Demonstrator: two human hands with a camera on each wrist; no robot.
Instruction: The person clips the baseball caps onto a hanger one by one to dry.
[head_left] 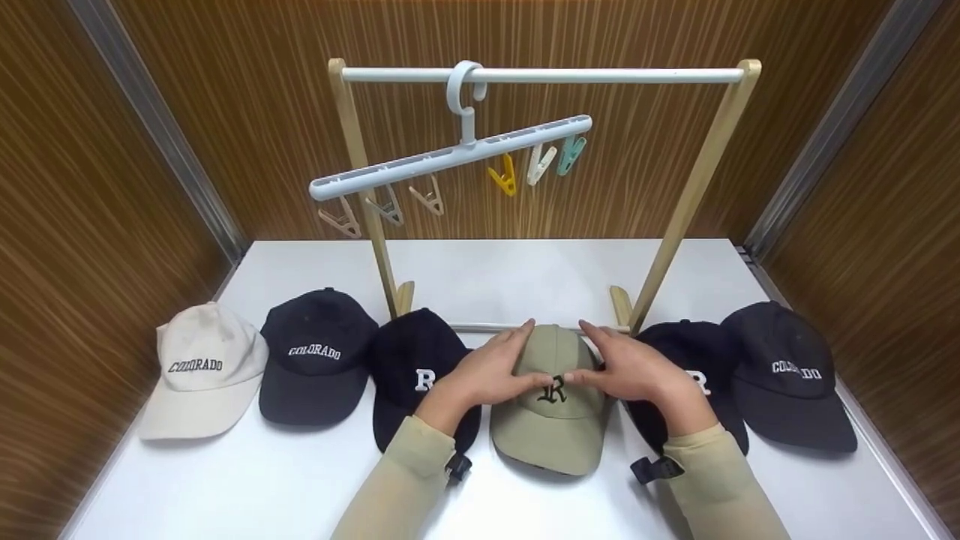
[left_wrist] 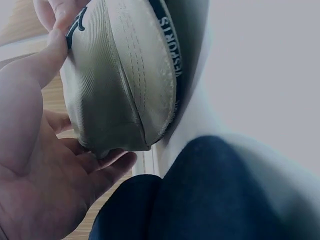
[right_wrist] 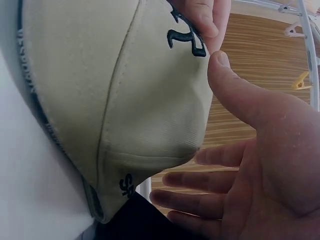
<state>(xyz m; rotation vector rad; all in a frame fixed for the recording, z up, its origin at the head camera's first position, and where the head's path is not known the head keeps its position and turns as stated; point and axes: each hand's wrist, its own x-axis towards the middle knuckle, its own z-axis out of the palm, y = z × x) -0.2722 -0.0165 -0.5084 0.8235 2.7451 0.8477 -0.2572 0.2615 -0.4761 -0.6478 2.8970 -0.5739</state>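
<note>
A khaki baseball cap (head_left: 549, 442) with a dark letter R on its front lies on the white table, brim toward me. On its left side is my left hand (head_left: 486, 373), thumb across the front of the crown and fingers reaching along the side. My right hand (head_left: 634, 367) mirrors it on the other side, thumb tip by the letter. In the right wrist view the right fingers (right_wrist: 200, 202) are extended beside the crown, not curled round it. The left fingers (left_wrist: 112, 172) look only slightly bent near the cap's edge.
Left of the khaki cap are a cream cap (head_left: 210, 345), a dark Colorado cap (head_left: 319, 390) and a black R cap (head_left: 397, 360). To its right sit another black R cap (head_left: 675, 341) and a dark Colorado cap (head_left: 780, 345). Behind stands a rack (head_left: 697, 180) bearing a clip hanger (head_left: 450, 159).
</note>
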